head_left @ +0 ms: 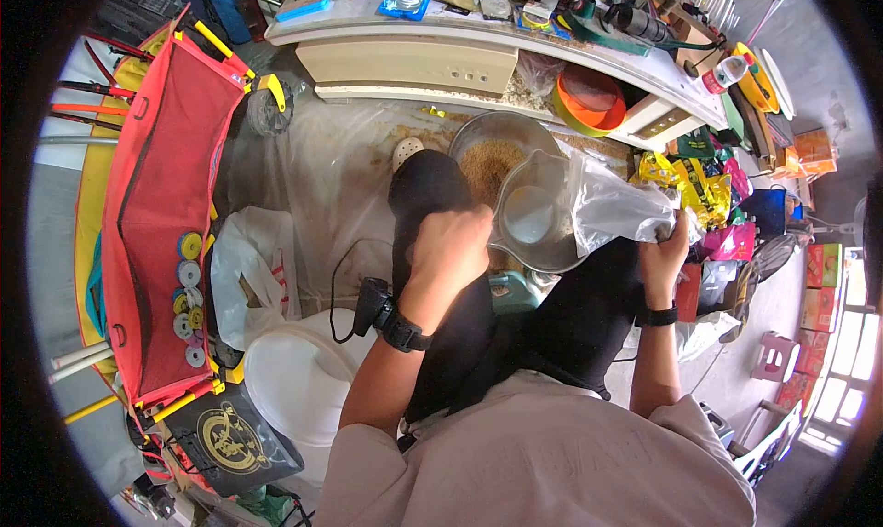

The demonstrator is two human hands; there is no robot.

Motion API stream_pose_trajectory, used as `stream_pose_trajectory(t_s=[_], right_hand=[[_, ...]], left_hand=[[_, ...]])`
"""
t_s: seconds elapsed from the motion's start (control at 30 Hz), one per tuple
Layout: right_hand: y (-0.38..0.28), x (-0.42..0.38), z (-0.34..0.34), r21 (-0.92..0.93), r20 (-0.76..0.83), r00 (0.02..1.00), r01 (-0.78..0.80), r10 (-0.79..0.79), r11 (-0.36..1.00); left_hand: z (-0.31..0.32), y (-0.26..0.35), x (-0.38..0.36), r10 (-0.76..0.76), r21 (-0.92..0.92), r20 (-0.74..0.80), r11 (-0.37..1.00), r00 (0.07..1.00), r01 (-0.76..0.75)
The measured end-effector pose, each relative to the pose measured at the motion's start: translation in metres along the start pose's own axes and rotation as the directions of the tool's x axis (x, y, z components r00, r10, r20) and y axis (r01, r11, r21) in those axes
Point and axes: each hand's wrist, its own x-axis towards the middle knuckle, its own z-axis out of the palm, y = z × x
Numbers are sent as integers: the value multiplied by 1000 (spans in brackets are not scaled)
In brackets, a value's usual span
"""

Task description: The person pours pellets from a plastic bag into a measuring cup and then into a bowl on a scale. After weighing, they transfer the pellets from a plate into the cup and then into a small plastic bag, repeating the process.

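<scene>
My right hand [664, 256] grips the gathered end of a see-through plastic bag [614, 205], which stretches left over the rim of a metal pan with a spout [543, 245]. Something pale and round shows at the bottom of that pan. Behind it, partly overlapped, a wider metal basin [464, 133] holds brown grain-like bits [489, 166]. My left hand [451, 246] is closed above my left knee, left of the pan; whatever is in its fingers is hidden. A greenish device [515, 292], perhaps a scale, shows partly below the pan.
A cluttered white cabinet [405, 65] stands ahead, with orange and green basins [589, 104] on its shelf. Yellow packets [704, 191] lie at right. On the left are a red mesh holder [170, 187], a white plastic bag [253, 269] and a white lidded bucket [294, 375].
</scene>
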Motion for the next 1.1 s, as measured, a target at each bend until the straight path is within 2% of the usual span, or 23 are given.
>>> stream_pose_trajectory(t_s=[0.1,0.23,0.3,0.53,0.6,0.8,1.1], right_hand=[[-12,-1,0,-92,-5,999,42,-42,995],[-20,-2,1,-123,5,998,68,-68,990],[-19,-3,1,-209,20,989,149,-148,967],[-29,-5,3,-243,55,994,105,-94,964],[-31,-6,4,-338,59,986,166,-155,927],[-35,-7,5,-410,122,981,189,-152,892],[-31,-10,5,-427,164,975,205,-147,881]], left_hand=[[0,1,0,0,2,-2,1000,1000,0],[3,0,0,6,21,-12,1000,1000,-6],[4,0,0,8,24,-15,1000,1000,-8],[2,1,0,13,21,-22,1000,1000,-12],[3,1,0,16,19,-27,1000,1000,-15],[5,1,0,24,26,-41,999,999,-22],[6,1,1,31,35,-47,999,998,-29]])
